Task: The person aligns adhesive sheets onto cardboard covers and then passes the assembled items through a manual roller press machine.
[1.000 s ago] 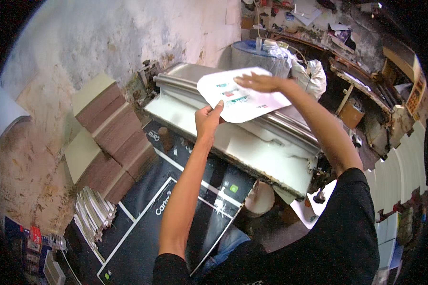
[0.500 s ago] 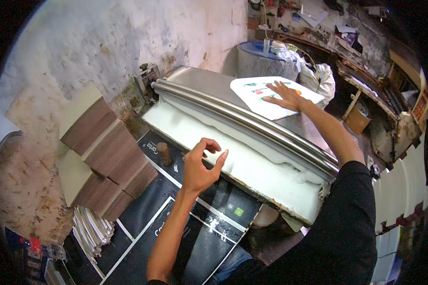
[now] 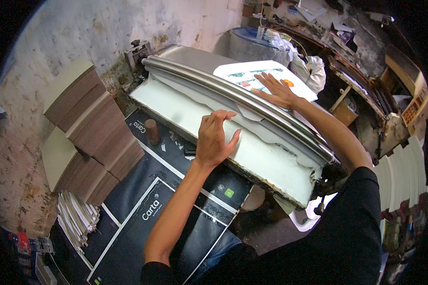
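Stained wall (image 3: pixel 142 26) flanks a metal plate (image 3: pixel 195 58); below its near edge runs a white-filled trough (image 3: pixel 271 161), bordered by steel rollers (image 3: pixel 204 86). The printed sheet (image 3: pixel 292 76) lies behind them, leaving plate exposed leftward. The right hand (image 3: pixel 278 93) lies flat on it, fingers spread; the left hand (image 3: pixel 215 137), empty, curls loosely by the trough's near rim.

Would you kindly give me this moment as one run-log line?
right hand: spread on printed sheet; sheet: beside metal rollers; left hand: empty, near white tray
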`<state>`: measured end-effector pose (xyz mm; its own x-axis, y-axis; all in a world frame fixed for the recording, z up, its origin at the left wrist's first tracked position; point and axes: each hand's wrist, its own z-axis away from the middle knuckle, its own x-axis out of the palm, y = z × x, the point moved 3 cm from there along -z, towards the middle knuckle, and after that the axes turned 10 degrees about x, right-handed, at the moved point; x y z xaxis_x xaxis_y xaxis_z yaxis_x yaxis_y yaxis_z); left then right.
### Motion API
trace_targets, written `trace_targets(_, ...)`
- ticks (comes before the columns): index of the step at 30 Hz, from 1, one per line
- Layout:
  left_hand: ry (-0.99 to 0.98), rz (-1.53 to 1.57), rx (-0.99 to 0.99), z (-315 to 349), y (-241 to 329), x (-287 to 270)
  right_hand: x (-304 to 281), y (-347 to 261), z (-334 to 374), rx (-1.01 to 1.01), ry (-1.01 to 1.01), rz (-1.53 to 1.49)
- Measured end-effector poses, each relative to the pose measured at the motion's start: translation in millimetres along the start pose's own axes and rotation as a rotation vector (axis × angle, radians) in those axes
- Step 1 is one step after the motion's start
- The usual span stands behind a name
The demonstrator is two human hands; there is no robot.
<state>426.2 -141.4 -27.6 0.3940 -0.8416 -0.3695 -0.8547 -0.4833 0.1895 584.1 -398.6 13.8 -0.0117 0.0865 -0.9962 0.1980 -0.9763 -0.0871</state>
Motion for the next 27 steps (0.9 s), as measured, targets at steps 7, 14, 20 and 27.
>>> trace_targets(7, -0.051, -0.071, 0.115, -7, 1, 27, 0, 4, 1, -0.015, 0.004, -0.001)
trace_targets(14, 0.005, -0.204, 0.265, -8, 0, 45, -1, -3, 2, 0.009, -0.017, 0.046)
trace_targets(20, 0.023, -0.104, 0.332, -21, 8, 27, -8, -8, 0, -0.083, -0.172, -0.049)
trace_targets(27, -0.011, 0.024, 0.354, -6, 38, -52, -60, -39, 91, -0.155, -0.158, -0.562)
